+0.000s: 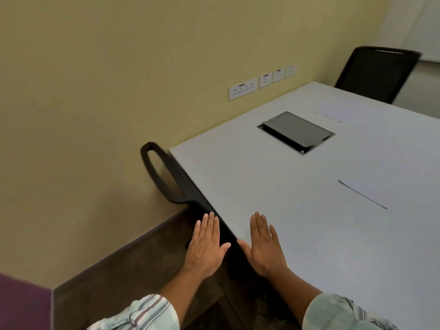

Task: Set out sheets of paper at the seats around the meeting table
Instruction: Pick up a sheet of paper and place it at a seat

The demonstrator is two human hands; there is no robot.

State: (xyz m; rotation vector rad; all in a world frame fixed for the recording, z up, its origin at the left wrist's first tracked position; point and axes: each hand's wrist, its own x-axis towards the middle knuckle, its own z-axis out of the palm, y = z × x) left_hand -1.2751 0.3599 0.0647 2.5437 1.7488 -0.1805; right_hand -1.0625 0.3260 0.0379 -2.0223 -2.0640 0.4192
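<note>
The white meeting table (273,186) fills the right half of the view. Two white sheets of paper lie flat on it: one (373,194) at the right edge of the view, another (333,110) farther back near the black chair (373,72). My left hand (206,246) is flat, fingers out, over the table's dark left edge and holds nothing. My right hand (264,244) is flat, palm down, over the tabletop near that edge, also with nothing in it.
A second black chair (164,177) is pushed in at the table's left side, against the yellow wall. A grey cable hatch (296,132) sits in the tabletop. Wall sockets (242,88) line the wall. Dark flooring lies below my left hand.
</note>
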